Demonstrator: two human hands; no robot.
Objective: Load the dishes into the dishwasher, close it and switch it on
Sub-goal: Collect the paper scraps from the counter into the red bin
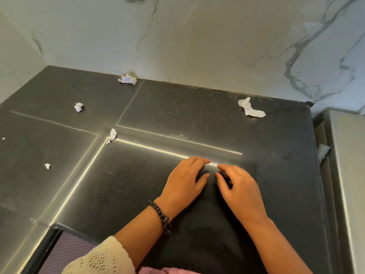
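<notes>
Both your hands, left hand [185,177] and right hand [240,186], rest open and empty on the dark surface [138,186]. No dishes or dishwasher show, so handling cannot be judged.

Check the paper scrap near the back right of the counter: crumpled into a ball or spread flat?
Mostly spread. The paper scrap lies open on the black countertop as a torn, creased strip, unlike the balled piece at the left.

No text, label, brand, number or sign can be read anywhere in this view. The crumpled paper scraps [128,79] on the dark counter [197,115] carry faint bluish marks, too blurred and small to make out.
</notes>
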